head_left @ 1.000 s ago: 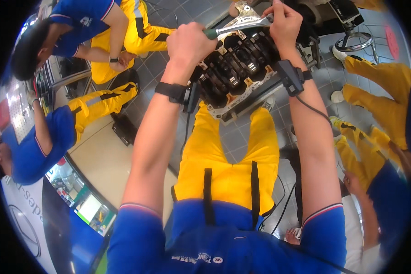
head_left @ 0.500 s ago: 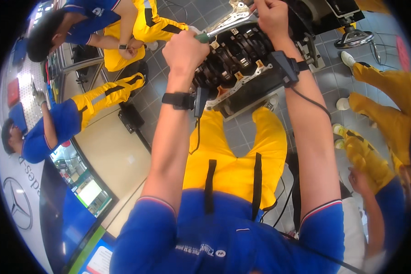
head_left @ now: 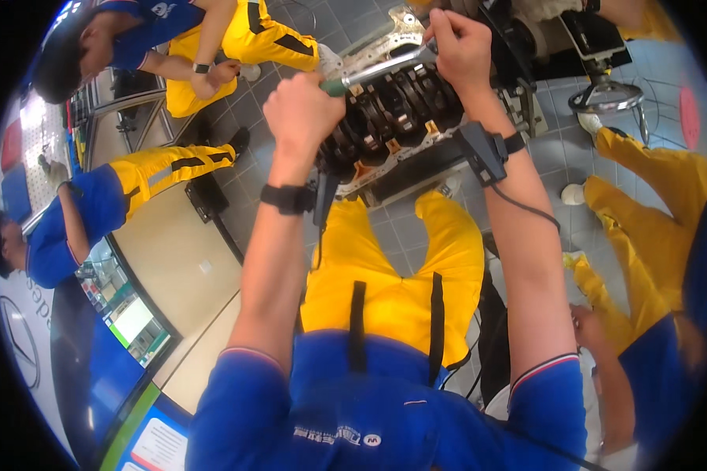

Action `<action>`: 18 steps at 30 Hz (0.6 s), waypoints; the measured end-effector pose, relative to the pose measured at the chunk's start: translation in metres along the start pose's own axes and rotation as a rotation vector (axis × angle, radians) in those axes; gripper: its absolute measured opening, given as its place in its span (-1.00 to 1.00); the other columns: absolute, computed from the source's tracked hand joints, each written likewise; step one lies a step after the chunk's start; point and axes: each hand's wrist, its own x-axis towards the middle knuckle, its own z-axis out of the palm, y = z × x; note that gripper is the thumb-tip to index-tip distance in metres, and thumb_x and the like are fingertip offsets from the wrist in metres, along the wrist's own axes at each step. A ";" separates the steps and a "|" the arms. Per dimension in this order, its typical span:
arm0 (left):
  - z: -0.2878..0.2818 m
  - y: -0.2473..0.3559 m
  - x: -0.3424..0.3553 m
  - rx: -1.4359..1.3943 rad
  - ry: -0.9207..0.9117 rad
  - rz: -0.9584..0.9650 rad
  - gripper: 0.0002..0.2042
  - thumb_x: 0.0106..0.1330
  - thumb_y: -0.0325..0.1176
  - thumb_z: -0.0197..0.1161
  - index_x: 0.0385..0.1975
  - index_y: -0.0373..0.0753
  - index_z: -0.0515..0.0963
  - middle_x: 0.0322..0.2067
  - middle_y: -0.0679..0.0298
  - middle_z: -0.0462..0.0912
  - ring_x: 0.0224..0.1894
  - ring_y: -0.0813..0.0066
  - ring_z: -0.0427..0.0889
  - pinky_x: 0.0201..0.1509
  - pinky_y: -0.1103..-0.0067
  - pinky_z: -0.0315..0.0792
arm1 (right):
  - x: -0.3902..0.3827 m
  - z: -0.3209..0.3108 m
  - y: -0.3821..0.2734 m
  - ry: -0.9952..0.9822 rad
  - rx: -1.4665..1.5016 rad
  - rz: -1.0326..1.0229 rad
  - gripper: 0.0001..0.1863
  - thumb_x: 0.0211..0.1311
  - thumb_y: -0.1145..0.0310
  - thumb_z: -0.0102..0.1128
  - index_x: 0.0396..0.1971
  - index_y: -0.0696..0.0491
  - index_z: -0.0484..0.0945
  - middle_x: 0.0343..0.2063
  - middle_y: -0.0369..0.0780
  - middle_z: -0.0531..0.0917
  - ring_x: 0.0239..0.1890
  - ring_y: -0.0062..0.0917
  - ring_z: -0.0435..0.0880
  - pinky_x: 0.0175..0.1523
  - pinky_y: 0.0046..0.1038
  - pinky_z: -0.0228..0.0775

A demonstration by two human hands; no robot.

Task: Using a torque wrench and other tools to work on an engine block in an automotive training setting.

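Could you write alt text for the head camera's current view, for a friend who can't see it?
A person's left hand grips the green handle of a long metal tool, with the right hand curled at its other end, above an exposed engine block. The person wears a blue shirt and yellow trousers; other people in similar colours are nearby.

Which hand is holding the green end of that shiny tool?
The person's own left hand: its fist is closed around the green handle. The right hand is at the other end of the metal tool.
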 end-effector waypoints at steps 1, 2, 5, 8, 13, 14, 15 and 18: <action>0.001 0.005 -0.002 0.004 -0.014 -0.024 -0.72 0.12 -0.09 0.36 -0.25 -0.05 0.79 -0.33 -0.01 0.75 -0.21 -0.06 0.73 -0.04 0.22 0.62 | 0.004 -0.004 0.003 -0.065 -0.031 0.021 -0.59 0.43 0.21 0.19 -0.54 0.21 0.65 -0.69 -0.28 0.61 -0.59 -0.68 0.52 -0.41 -0.50 0.33; -0.001 0.009 -0.008 -0.044 -0.010 -0.035 -0.73 0.14 -0.11 0.35 -0.25 -0.07 0.79 -0.34 -0.02 0.74 -0.20 -0.07 0.73 -0.06 0.22 0.62 | 0.006 0.004 0.015 0.001 0.091 -0.065 -0.58 0.44 0.20 0.19 -0.56 0.19 0.65 -0.71 -0.30 0.57 -0.62 -0.71 0.46 -0.45 -0.51 0.26; -0.011 0.017 -0.026 -0.103 -0.070 -0.136 -0.73 0.15 -0.13 0.34 -0.23 -0.09 0.79 -0.31 -0.04 0.74 -0.17 -0.09 0.72 -0.06 0.20 0.62 | 0.012 -0.001 0.006 -0.134 0.125 0.062 -0.60 0.44 0.22 0.19 -0.55 0.19 0.65 -0.70 -0.30 0.57 -0.61 -0.71 0.45 -0.45 -0.52 0.26; -0.009 0.024 -0.037 -0.182 -0.103 -0.130 -0.74 0.10 -0.18 0.40 -0.30 -0.19 0.75 -0.39 -0.05 0.72 -0.25 -0.09 0.71 -0.12 0.18 0.59 | 0.020 -0.008 -0.002 -0.211 0.133 0.071 -0.63 0.42 0.25 0.21 -0.53 0.22 0.64 -0.69 -0.28 0.58 -0.59 -0.70 0.49 -0.42 -0.51 0.31; -0.026 0.001 -0.004 -0.288 -0.428 0.101 -0.69 0.15 -0.10 0.39 -0.40 -0.27 0.71 -0.51 0.01 0.72 -0.38 0.00 0.73 -0.23 0.26 0.59 | 0.021 -0.019 -0.002 -0.301 0.102 0.131 -0.66 0.39 0.28 0.23 -0.49 0.24 0.64 -0.68 -0.23 0.62 -0.57 -0.67 0.53 -0.40 -0.48 0.37; -0.033 0.001 0.014 -0.355 -0.787 0.094 -0.67 0.16 -0.08 0.41 -0.44 -0.29 0.70 -0.56 0.09 0.70 -0.45 0.18 0.72 -0.29 0.36 0.56 | 0.019 -0.019 0.001 -0.268 0.115 0.167 -0.66 0.38 0.28 0.23 -0.49 0.24 0.64 -0.68 -0.22 0.63 -0.58 -0.65 0.54 -0.41 -0.48 0.37; -0.039 0.002 0.030 -0.406 -1.143 0.073 -0.64 0.16 -0.06 0.43 -0.48 -0.30 0.69 -0.61 0.16 0.69 -0.52 0.37 0.71 -0.36 0.46 0.54 | 0.019 -0.016 0.001 -0.246 0.119 0.166 -0.66 0.38 0.28 0.23 -0.49 0.24 0.64 -0.68 -0.22 0.63 -0.58 -0.65 0.54 -0.41 -0.48 0.37; -0.018 -0.002 0.051 -0.546 -1.394 0.097 -0.66 0.29 -0.13 0.41 -0.56 -0.29 0.61 -0.69 0.31 0.58 -0.66 0.59 0.52 -0.54 0.59 0.35 | 0.018 -0.010 0.000 -0.190 0.164 0.221 -0.66 0.37 0.27 0.23 -0.50 0.24 0.63 -0.68 -0.22 0.63 -0.59 -0.65 0.55 -0.42 -0.47 0.38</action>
